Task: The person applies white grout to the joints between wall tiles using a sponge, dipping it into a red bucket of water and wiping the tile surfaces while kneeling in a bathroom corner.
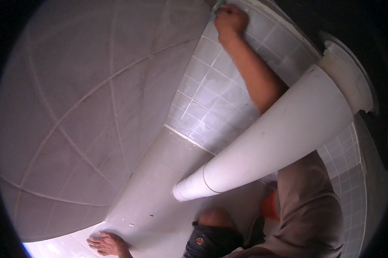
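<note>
My right hand reaches along the small grey tiles at the top of the view, closed round a small pale greenish thing at the tiles' upper corner, mostly hidden by my fingers. My right forearm passes behind a thick white pipe that slants across the view. Low on the left, my left hand rests with fingers spread on a pale, smooth surface, near the edge of the large grey-tiled wall.
The pipe has a wider, cream-coloured fitting at upper right. More small tiles run down the right side. Below the pipe are my bent knee in dark shorts and a red object, partly hidden by my brown sleeve.
</note>
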A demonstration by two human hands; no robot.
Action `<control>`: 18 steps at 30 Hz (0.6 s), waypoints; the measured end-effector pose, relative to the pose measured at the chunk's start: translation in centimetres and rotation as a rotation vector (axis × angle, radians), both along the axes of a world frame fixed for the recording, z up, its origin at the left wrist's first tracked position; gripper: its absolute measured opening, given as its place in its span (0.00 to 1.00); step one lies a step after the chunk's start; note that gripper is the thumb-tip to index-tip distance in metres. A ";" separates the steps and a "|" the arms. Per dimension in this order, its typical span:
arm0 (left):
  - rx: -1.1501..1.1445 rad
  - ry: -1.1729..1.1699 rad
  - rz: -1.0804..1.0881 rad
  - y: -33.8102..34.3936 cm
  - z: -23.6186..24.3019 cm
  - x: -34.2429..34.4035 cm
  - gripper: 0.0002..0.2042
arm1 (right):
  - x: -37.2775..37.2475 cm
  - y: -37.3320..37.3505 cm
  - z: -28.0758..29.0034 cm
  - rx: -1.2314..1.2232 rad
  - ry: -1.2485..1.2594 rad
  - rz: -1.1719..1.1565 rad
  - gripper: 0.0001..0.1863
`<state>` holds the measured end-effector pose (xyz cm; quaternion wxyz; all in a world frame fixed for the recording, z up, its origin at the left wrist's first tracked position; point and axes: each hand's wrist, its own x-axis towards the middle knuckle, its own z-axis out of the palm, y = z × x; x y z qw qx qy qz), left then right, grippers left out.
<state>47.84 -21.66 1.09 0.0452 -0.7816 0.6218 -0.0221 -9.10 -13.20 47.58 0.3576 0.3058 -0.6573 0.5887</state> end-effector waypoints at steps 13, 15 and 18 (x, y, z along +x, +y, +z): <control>-0.020 -0.035 0.026 -0.7 -3.7 1.6 0.32 | 0.9 -0.9 -5.3 0.128 0.176 -0.018 0.05; 0.049 -0.065 0.063 -1.1 -3.4 2.4 0.33 | 2.9 -1.9 -2.0 0.070 0.200 0.103 0.05; 0.049 -0.037 0.000 -0.7 -3.9 0.0 0.32 | 3.1 -1.0 4.9 -0.150 0.012 0.151 0.06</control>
